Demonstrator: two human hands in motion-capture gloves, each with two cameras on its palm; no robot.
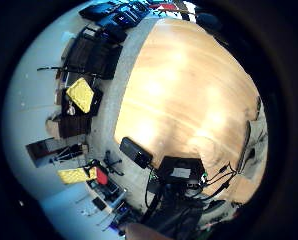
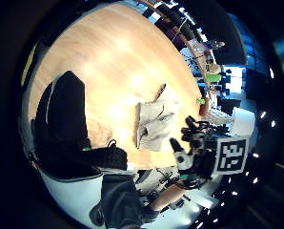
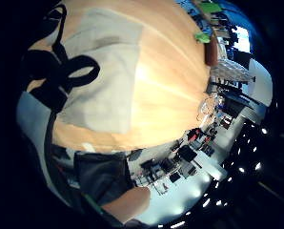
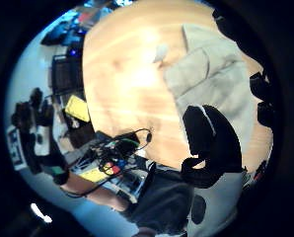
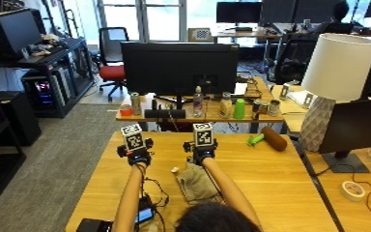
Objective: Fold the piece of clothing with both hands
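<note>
Two gloved hands, left hand [image 5: 137,153] and right hand [image 5: 199,152], fingers relaxed, holding nothing; folded beige garment [image 5: 196,185] on table [image 5: 282,179], long axis toward person.

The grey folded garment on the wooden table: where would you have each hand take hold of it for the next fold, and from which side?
The grey folded garment lies flat on the wooden table as a narrow strip running away from the person. Probably best: right hand pinches the far end, which it already hovers over, coming from above; left hand, raised clear of the cloth, pinches the same edge's left corner.
</note>
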